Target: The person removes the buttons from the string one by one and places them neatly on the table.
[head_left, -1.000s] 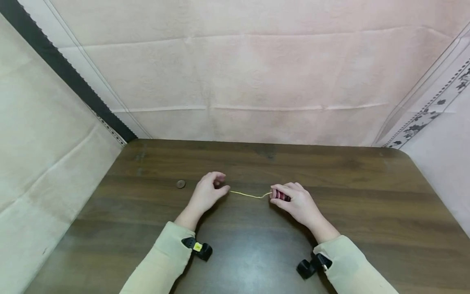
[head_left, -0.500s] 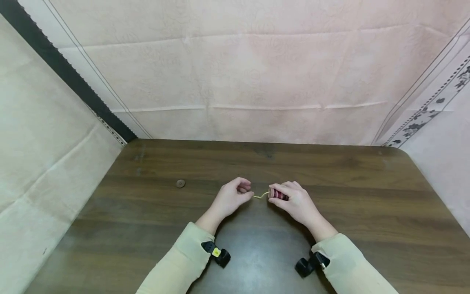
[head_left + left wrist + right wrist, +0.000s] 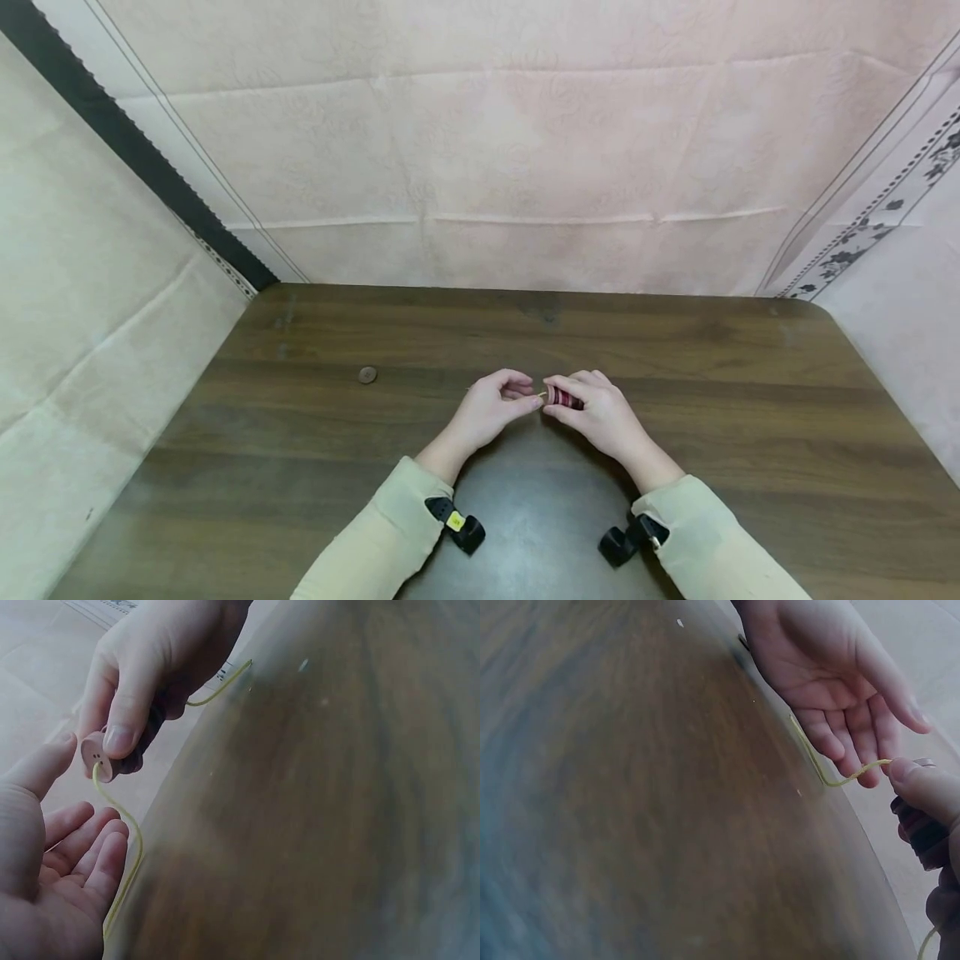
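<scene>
My right hand (image 3: 600, 417) grips a short stack of buttons (image 3: 562, 397) in reds and darker tones, held sideways between thumb and fingers. In the left wrist view, a pale pink button (image 3: 97, 757) with small holes faces outward at the stack's end. A yellow cord (image 3: 135, 832) comes out of one hole and droops past my left fingertips; more cord shows behind my right hand. My left hand (image 3: 487, 412) is beside that end, palm turned up and fingers loosely extended (image 3: 82, 847). Its thumb tip is close to the pink button; contact cannot be told.
One loose brown button (image 3: 367, 375) lies on the wooden table (image 3: 300, 433), left of my hands. Pale cloth (image 3: 480, 167) hangs behind the table and at both sides. Each wrist carries a small black camera (image 3: 467, 533).
My left hand has moved right, up to the end of the button stack. The span of yellow cord seen between the hands has shortened. My right hand has stayed nearly still.
</scene>
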{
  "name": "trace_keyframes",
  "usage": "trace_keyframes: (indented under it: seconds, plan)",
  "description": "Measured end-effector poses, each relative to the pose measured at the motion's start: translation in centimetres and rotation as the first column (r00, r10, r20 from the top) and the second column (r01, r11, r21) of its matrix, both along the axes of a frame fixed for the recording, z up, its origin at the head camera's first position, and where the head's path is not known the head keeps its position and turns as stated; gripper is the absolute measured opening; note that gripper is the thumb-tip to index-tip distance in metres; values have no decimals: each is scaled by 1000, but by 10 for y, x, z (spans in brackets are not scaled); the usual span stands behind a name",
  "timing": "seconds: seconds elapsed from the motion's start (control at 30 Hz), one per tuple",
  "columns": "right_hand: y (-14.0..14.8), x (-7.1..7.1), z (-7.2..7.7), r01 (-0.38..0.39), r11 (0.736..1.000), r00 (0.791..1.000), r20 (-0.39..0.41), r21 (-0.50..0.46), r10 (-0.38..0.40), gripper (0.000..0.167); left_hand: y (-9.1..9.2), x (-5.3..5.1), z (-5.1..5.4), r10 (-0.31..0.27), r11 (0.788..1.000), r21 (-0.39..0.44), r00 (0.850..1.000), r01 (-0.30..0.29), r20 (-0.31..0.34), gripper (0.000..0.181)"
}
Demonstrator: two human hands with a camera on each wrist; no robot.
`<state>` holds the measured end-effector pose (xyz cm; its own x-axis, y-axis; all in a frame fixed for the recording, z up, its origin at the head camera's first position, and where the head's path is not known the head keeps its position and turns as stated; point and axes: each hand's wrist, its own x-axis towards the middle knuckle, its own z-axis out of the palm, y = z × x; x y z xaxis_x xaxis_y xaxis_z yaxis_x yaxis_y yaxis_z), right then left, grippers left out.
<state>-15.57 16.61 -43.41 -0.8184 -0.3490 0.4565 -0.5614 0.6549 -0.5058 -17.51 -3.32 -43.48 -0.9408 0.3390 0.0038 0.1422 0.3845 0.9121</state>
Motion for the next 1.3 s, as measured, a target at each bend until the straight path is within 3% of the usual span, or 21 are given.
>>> trace_keyframes:
  seconds: [0.33, 0.67, 1.07, 1.3]
  plan:
    - [-4, 0, -1, -21, 1000, 1000, -14, -2, 21, 33, 8, 1, -3, -13, 997, 74, 1000, 11, 23, 32]
    - [-4, 1, -3, -34, 999, 998, -43, 19, 35, 31, 13, 4, -2, -2, 997, 75, 999, -1, 39, 26]
    - [-3, 2, -2, -9, 1000, 1000, -24, 3, 9, 33, 2, 1, -2, 38, 998, 47, 999, -38, 15, 25]
    - [-1, 3, -1, 12, 1000, 1000, 20, 15, -12, 32, -11, -2, -3, 77, 993, 90, 997, -76, -5, 26]
